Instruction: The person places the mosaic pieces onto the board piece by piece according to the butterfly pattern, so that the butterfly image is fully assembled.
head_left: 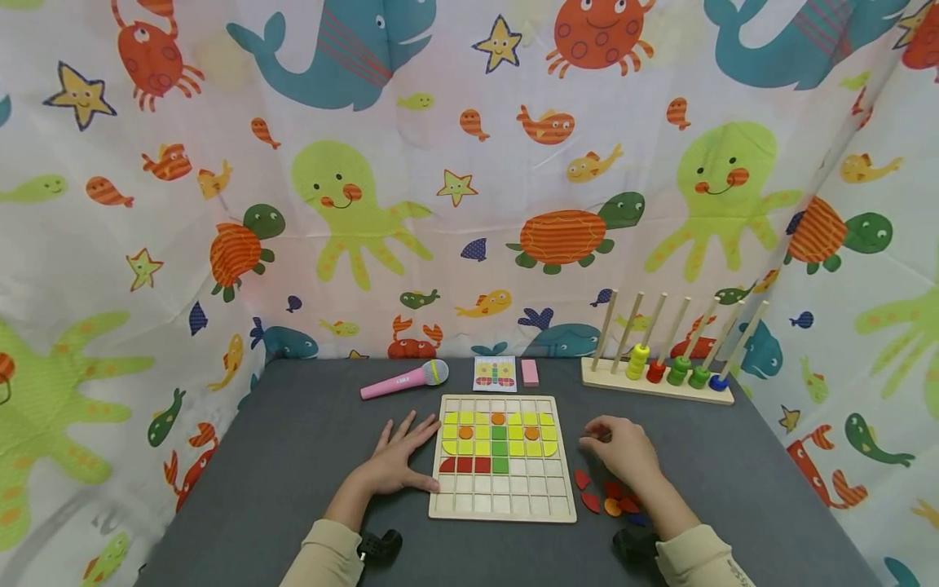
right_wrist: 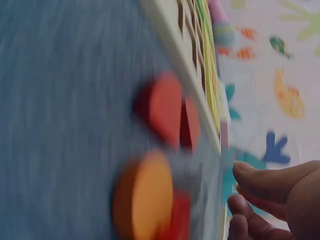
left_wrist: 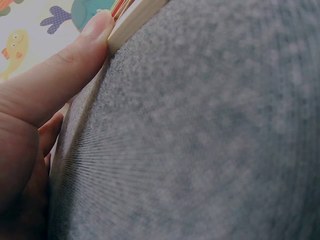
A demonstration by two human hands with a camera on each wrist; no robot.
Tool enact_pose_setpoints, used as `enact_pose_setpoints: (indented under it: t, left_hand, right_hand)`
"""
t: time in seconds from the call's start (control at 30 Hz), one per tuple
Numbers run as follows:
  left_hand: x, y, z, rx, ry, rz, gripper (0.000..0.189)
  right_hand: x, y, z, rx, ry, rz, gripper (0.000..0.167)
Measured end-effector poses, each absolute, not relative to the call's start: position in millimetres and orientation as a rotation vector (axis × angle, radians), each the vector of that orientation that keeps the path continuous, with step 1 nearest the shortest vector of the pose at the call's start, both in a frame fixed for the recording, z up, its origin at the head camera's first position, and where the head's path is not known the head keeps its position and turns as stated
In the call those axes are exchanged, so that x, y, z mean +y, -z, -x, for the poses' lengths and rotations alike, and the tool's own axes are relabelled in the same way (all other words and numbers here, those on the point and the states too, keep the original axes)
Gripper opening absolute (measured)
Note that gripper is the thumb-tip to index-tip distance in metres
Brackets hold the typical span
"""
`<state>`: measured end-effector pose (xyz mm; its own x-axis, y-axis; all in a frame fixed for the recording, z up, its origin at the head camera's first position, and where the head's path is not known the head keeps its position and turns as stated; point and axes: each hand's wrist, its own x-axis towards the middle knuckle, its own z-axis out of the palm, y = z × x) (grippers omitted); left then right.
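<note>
A square wooden grid board (head_left: 502,515) lies on the table, its upper cells filled with yellow, orange and green pieces. Dark red pieces (head_left: 464,465) stand in a row at the left, beside a green square. My left hand (head_left: 392,466) spreads its fingers along the board's left side. In the left wrist view its thumb (left_wrist: 65,70) touches the board's edge. Off the board's right side hovers my right hand (head_left: 623,447), fingers loosely bent, with no piece visible in it. Loose red, orange and blue pieces (head_left: 612,507) lie below it, blurred in the right wrist view.
Behind the board lie a pink microphone (head_left: 403,381), a printed pattern card (head_left: 495,373) and a pink block (head_left: 530,372). A wooden peg rack (head_left: 656,381) with coloured rings stands at the back right. A sea-animal cloth (head_left: 455,163) hangs behind.
</note>
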<state>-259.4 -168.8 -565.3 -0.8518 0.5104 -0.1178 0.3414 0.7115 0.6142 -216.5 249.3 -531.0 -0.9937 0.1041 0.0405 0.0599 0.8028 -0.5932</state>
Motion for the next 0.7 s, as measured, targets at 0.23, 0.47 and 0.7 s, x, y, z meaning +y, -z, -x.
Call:
enact_pose_setpoints:
  t: [0.23,0.47,0.7]
  left_hand:
    - [-168,565,258,2.647,-0.855,-0.665,0.113]
    - [-166,566,259,2.644,-0.855,-0.675,0.112]
    - [-167,569,260,2.657,-0.846,-0.671,0.111]
  right_hand:
    - [305,533,212,-2.948,-0.84,0.311,0.042]
    - [332,533,207,-3.032,-0.915,0.449,0.047]
    - [331,531,208,-2.958,-0.943,0.462,0.03]
